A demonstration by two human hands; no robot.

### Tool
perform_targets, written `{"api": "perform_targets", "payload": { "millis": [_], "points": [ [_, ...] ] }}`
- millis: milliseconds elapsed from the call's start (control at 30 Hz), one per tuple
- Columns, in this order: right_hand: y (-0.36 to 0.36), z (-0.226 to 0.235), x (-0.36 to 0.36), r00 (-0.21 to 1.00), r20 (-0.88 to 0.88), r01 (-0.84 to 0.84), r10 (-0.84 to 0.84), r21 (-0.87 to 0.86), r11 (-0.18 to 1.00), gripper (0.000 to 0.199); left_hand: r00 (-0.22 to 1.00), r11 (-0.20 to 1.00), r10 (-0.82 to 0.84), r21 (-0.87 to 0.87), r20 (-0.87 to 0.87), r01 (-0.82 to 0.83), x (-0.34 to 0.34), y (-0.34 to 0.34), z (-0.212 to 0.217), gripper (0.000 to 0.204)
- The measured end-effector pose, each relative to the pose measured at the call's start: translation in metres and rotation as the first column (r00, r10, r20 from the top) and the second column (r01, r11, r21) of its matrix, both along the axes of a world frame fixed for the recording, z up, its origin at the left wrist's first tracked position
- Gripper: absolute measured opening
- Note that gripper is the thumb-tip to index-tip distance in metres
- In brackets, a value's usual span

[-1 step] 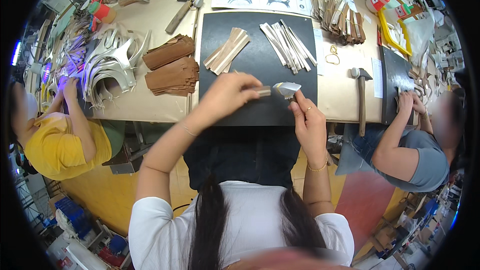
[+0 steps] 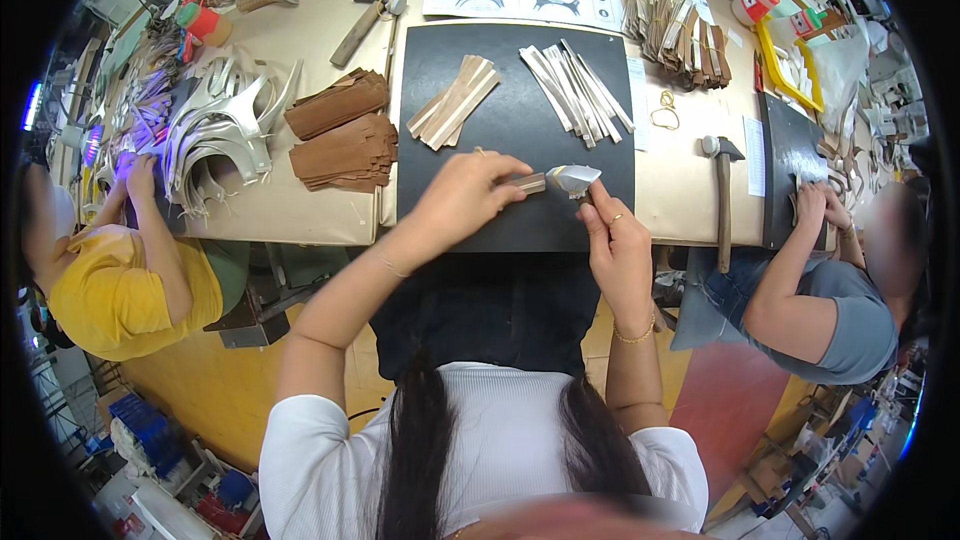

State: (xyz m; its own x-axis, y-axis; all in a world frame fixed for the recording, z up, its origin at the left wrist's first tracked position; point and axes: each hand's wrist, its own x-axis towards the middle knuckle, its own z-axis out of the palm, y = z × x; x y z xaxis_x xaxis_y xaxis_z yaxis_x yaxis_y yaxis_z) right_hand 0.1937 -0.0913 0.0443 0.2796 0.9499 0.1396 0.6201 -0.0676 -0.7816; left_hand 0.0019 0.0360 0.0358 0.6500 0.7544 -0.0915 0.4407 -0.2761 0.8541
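Observation:
Over the near part of a black mat (image 2: 430, 230), my left hand (image 2: 462, 198) is closed on a short brown strip (image 2: 533, 183). The strip's free end points right, to the tip of a white, pointed, cone-like thing (image 2: 577, 178); whether they touch I cannot tell. My right hand (image 2: 618, 240) pinches that white thing, its index finger along the near side. Beyond my left hand lies a fanned stack of brown and cream strips (image 2: 455, 100). Farther right on the mat is a spread of narrow whitish strips (image 2: 577, 92).
Two piles of brown leather-like pieces (image 2: 343, 152) lie left of the mat, with white curved pieces (image 2: 220, 120) beyond them. One hammer (image 2: 365, 28) lies at the back left, another hammer (image 2: 724, 180) at the right. Co-workers sit at both sides.
My left hand has shifted slightly toward me and to the right with the strip. The right hand and the white thing have stayed in place.

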Motion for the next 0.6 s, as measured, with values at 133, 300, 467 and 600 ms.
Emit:
{"api": "perform_targets", "payload": {
  "millis": [133,300,467,600],
  "points": [
    [0.001,-0.003,0.001,0.994,0.108,0.004,0.001,-0.045,0.999,0.038,0.989,0.935,0.143,0.334,-0.038,-0.122,0.018,-0.019,-0.029,0.023],
    [0.008,-0.008,0.002,0.984,0.176,-0.010,0.021,-0.064,0.998,0.040,0.993,0.873,0.116,0.479,-0.015,-0.095,0.018,-0.015,-0.042,0.021],
    [0.011,-0.011,0.001,0.966,0.258,-0.010,0.037,-0.104,0.995,0.040,0.999,0.846,0.031,0.533,-0.023,-0.014,0.016,-0.014,-0.041,0.022],
    [0.013,-0.010,0.002,0.968,0.247,-0.013,0.037,-0.100,0.995,0.041,0.996,0.749,-0.002,0.660,-0.094,0.064,0.014,-0.013,-0.040,0.026]
  ]
}}
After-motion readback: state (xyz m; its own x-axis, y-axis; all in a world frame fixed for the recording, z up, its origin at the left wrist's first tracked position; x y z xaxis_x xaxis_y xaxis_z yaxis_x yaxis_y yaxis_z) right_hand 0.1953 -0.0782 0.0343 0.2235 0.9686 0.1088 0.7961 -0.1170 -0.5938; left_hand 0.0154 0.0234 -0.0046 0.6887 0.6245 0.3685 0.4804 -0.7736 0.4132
